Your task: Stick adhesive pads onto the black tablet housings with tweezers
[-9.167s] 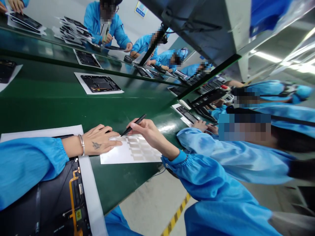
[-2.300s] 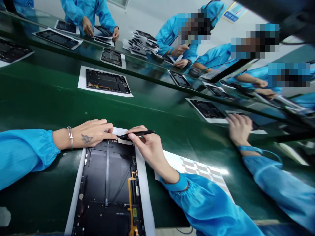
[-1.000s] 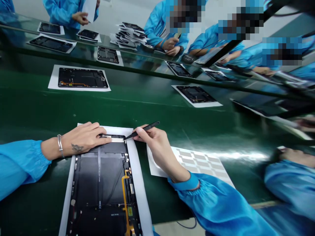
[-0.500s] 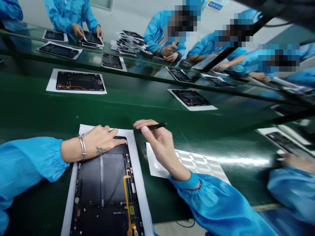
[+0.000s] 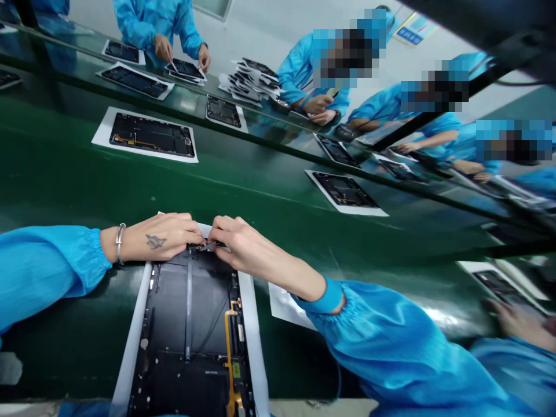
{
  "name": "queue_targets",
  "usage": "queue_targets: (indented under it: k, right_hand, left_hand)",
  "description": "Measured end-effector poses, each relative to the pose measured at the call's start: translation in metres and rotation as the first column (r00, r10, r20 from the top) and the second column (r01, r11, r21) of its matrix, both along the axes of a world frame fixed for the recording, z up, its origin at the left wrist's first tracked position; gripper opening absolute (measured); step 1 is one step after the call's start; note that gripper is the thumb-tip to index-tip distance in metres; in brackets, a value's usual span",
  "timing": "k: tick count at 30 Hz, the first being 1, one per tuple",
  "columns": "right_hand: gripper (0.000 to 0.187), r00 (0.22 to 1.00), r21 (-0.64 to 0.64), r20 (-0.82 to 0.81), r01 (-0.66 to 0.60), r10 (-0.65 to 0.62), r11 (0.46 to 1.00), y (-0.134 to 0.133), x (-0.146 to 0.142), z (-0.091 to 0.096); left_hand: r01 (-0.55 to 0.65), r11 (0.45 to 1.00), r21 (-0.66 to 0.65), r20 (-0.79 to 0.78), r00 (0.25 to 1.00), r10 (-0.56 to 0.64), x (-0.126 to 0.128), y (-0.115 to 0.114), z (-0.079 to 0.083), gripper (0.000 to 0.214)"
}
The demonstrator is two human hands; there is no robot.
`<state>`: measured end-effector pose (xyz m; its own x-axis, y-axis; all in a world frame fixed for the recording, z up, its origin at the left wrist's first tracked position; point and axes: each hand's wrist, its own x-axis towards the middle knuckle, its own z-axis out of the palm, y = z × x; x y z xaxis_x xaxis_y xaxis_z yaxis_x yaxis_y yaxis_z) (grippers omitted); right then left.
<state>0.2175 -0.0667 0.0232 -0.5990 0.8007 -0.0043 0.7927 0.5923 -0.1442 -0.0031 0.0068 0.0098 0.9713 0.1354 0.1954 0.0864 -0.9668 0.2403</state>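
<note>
The left hand, with a bracelet at the wrist, lies open, fingers together and pressing on the top edge of a black tablet housing. The right hand curls over the same edge and meets the left, with a thin metal tip showing between them; the fingers hide how it is held, so whether the hand has hold of it cannot be told. The housing lies on a white sheet on a glossy green bench, a yellow flex cable running along it. A sheet of pale labels sits just beside it, partly under the right forearm. More housings lie on white sheets along the bench. Beyond, people in blue smocks work around a stack of housings, before a pale wall with a blue sign. A strip of concrete floor shows at the lower edge.
</note>
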Motion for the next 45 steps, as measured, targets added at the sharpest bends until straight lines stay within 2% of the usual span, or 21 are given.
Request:
queue_targets:
  k: [6, 10, 13, 15, 17, 19, 21, 23, 27, 32, 36, 41, 45]
  right_hand:
    - [0.020, 0.972, 0.077, 0.195, -0.147, 0.130, 0.986, 0.000, -0.006, 0.006]
    - [0.022, 0.957, 0.079, 0.266, -0.137, 0.111, 0.987, -0.003, 0.000, 0.009]
    - [0.020, 0.954, 0.005, 0.286, -0.094, 0.089, 0.996, -0.002, 0.012, 0.016]
    - [0.017, 0.968, -0.048, 0.242, -0.052, 0.063, 0.997, -0.004, 0.023, 0.018]
    - [0.017, 0.993, -0.056, 0.119, -0.008, 0.014, 0.998, -0.009, 0.033, 0.015]
    - [0.022, 0.997, -0.017, -0.067, 0.025, -0.026, 1.000, -0.020, 0.040, 0.006]
    - [0.029, 0.971, 0.026, -0.238, 0.044, -0.037, 0.999, -0.032, 0.044, -0.007]
    - [0.031, 0.944, 0.042, -0.326, 0.065, -0.048, 0.997, -0.043, 0.043, -0.019]
    - [0.031, 0.939, 0.045, -0.340, 0.076, -0.056, 0.996, -0.049, 0.038, -0.031]
    - [0.029, 0.936, 0.056, -0.345, 0.095, -0.071, 0.994, -0.049, 0.045, -0.028]
    - [0.022, 0.901, -0.017, -0.417, 0.128, -0.123, 0.992, -0.043, 0.037, -0.024]
    - [0.020, 0.865, -0.117, -0.492, 0.043, -0.096, 0.992, -0.026, 0.012, -0.021]
    - [0.016, 0.838, -0.136, -0.508, 0.151, -0.199, 0.979, -0.019, 0.011, -0.024]
  left_hand:
    - [-0.005, 1.000, 0.001, -0.027, 1.000, 0.005, 0.004, 0.000, 0.001, 0.033]
    - [-0.017, 1.000, -0.004, -0.038, 0.999, 0.017, 0.004, -0.001, 0.002, 0.034]
    - [-0.005, 1.000, 0.020, -0.050, 0.999, 0.006, 0.003, 0.000, 0.002, 0.036]
    - [0.001, 0.999, 0.053, -0.054, 0.999, 0.002, 0.003, 0.001, 0.001, 0.037]
    - [0.000, 0.997, 0.078, -0.053, 0.999, 0.004, 0.003, 0.002, -0.001, 0.037]
    - [0.006, 0.996, 0.084, -0.044, 0.999, -0.002, 0.004, 0.003, -0.003, 0.037]
    - [0.011, 0.997, 0.080, -0.036, 0.999, -0.008, 0.005, 0.003, -0.005, 0.035]
    - [0.005, 0.997, 0.071, -0.035, 0.999, -0.002, 0.006, 0.004, -0.005, 0.034]
    - [-0.004, 0.998, 0.062, -0.055, 0.998, 0.007, 0.006, 0.004, -0.003, 0.034]
    - [0.004, 0.998, 0.068, -0.054, 0.999, 0.000, 0.006, 0.004, -0.004, 0.035]
    - [-0.009, 0.998, 0.070, -0.049, 0.999, 0.012, 0.007, 0.004, -0.005, 0.035]
    - [-0.012, 1.000, 0.013, -0.017, 1.000, 0.012, 0.007, 0.006, -0.008, 0.038]
    - [-0.002, 0.998, -0.059, 0.004, 1.000, 0.002, 0.008, 0.011, -0.014, 0.036]
